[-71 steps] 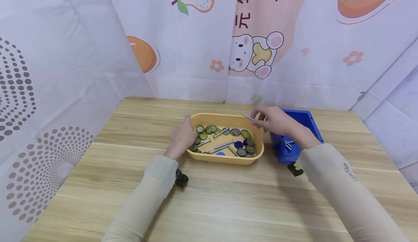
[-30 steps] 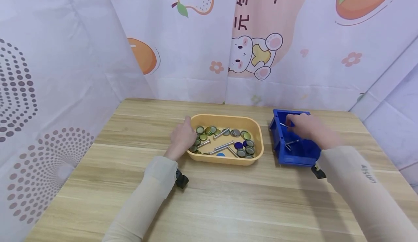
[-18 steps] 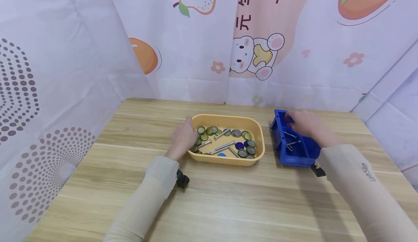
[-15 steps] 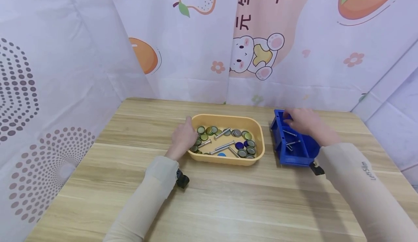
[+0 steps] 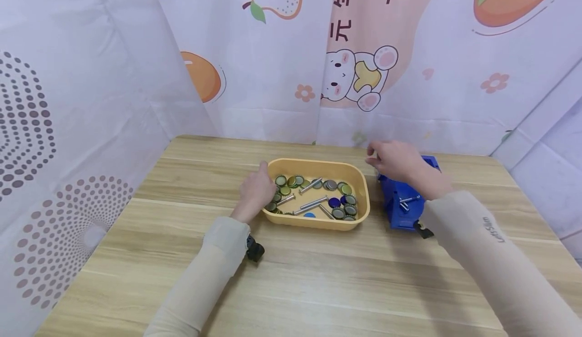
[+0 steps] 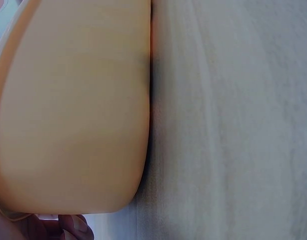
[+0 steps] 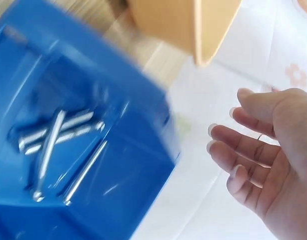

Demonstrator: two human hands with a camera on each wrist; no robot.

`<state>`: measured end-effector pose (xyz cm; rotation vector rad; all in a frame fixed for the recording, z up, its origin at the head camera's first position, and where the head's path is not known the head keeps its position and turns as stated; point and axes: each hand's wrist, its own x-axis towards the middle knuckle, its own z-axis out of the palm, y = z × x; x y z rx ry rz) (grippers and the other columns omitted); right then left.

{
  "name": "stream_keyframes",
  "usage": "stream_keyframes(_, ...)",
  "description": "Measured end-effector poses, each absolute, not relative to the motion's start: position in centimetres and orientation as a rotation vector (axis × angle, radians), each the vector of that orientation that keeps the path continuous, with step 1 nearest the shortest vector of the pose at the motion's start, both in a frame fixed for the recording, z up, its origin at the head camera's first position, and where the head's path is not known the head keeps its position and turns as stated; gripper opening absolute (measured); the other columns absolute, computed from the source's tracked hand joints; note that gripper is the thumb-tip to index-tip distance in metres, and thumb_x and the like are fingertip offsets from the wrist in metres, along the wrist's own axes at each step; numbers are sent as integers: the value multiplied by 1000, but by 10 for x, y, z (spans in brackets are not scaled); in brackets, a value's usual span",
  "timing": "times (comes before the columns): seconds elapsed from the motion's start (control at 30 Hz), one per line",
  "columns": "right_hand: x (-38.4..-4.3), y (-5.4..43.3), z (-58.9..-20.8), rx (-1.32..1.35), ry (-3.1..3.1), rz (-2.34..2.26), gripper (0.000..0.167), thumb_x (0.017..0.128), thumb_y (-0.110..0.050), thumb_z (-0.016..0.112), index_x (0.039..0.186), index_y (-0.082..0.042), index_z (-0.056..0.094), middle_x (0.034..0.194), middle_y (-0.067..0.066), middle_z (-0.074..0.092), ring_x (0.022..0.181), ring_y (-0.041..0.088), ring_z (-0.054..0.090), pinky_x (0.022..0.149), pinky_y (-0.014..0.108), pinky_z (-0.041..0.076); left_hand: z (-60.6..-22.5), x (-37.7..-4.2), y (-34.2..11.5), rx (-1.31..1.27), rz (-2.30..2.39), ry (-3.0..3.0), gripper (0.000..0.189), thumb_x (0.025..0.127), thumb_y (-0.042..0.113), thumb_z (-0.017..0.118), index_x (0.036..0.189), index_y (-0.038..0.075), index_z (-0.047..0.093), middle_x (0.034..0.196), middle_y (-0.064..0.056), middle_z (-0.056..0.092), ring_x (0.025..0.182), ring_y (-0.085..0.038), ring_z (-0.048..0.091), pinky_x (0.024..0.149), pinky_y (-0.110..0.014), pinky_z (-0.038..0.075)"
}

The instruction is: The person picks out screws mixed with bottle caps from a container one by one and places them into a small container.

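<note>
1. Counts. In the head view I see two hands and two containers: a yellow tray (image 5: 318,222) and, to its right, a blue bin (image 5: 400,222). I count five bolts (image 5: 310,186) in the tray; the right wrist view shows me four in the bin. The bottle caps (image 5: 338,213) overlap too much for an exact count; two are dark blue, and one light blue disc (image 5: 309,215) lies by the near wall.

2. Position relative to the fingers. My left hand (image 5: 257,190) grips the tray's left end, fingertips curled against the outside; the leftmost bolt lies just inside, near that hand. My right hand (image 5: 400,162) hangs over the far left part of the bin, fingers loosely bent and parted, holding nothing. The bin bolts lie lower, on the near side of that hand; the tray bolts lie to its left, well apart.

3. Orientation. Four tray bolts have long axes slanting from near left to far right, two of them side by side; the fifth slants from far left to near right. In the bin, three cross in a heap and one lies beside them. All lie flat or nearly so.
</note>
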<state>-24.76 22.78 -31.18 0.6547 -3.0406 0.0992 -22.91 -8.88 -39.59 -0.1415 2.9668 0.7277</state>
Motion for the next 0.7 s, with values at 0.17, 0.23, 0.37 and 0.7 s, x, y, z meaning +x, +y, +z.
stream_keyframes(0.17,-246,200,-316,715,-3069,114,25,94,-27,64,109,-6,63,97,13,70,82,29,66,70,48,54,-396,-229,-89,-131,730,2976,47,94,16,51,139,11,39,86,-15,63,67,-27,59,52,-34,41)
stream_keyframes(0.23,-245,190,-319,757,-3068,116,27,94,-28,65,111,-7,63,103,14,70,88,32,67,73,50,54,-396,-229,-89,-130,728,2981,47,93,16,51,138,11,40,85,-15,63,67,-27,59,52,-34,41)
stream_keyframes(0.37,-243,173,-327,869,-3070,106,31,94,-29,66,115,-7,63,112,14,68,96,33,67,80,50,54,-397,-230,-89,-131,739,2980,49,93,15,52,140,11,39,84,-14,62,65,-26,59,51,-33,41)
stream_keyframes(0.7,-239,144,-349,1041,-3115,82,37,95,-25,65,126,-8,58,121,11,62,112,30,59,93,46,51,-398,-231,-89,-141,745,2976,48,93,15,54,138,11,40,85,-13,62,67,-27,59,52,-33,41)
